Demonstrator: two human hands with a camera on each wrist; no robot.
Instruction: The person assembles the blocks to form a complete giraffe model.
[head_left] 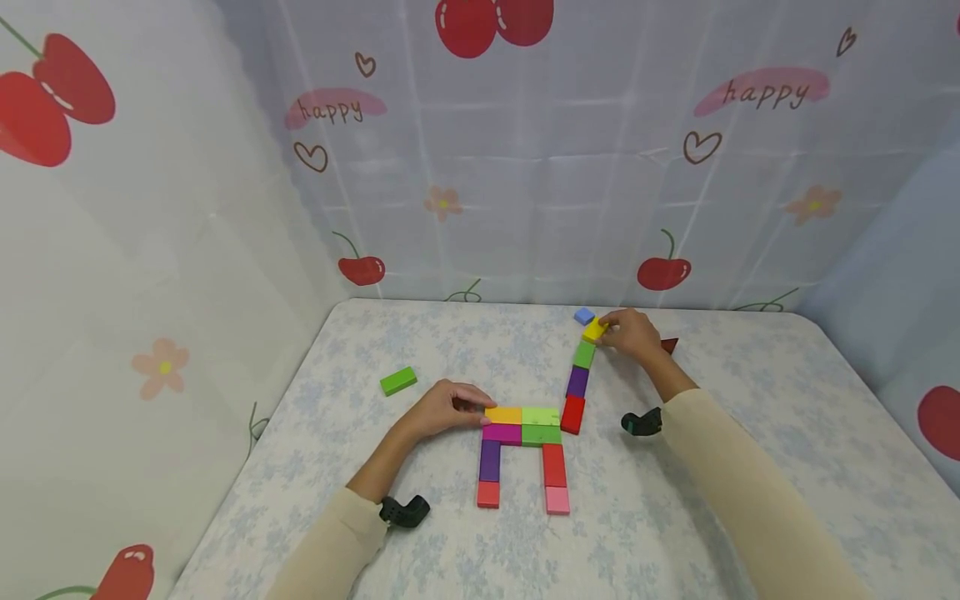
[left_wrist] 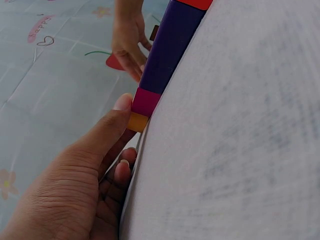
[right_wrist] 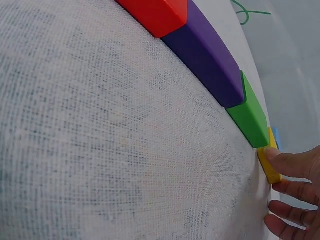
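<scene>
Orange block [head_left: 504, 415]: flat, long side running left to right; left hand [head_left: 442, 410] grips its left end.
Against it: lime block [head_left: 541, 415] on the right, magenta block [head_left: 502, 434] on the near side.
Yellow block [head_left: 595, 330]: flat, angled far-right, pinched by right hand [head_left: 633, 335].
About it: green block [head_left: 584, 354] nearer, blue block [head_left: 584, 316] at far left, contact unclear.

A curtained booth [head_left: 225, 250], wider setting unclear: cherry-print sheets [head_left: 525, 208] on three sides of a blue-patterned table [head_left: 465, 350].

Smooth blocks [right_wrist: 207, 62], rough woven cloth [right_wrist: 100, 135]
</scene>
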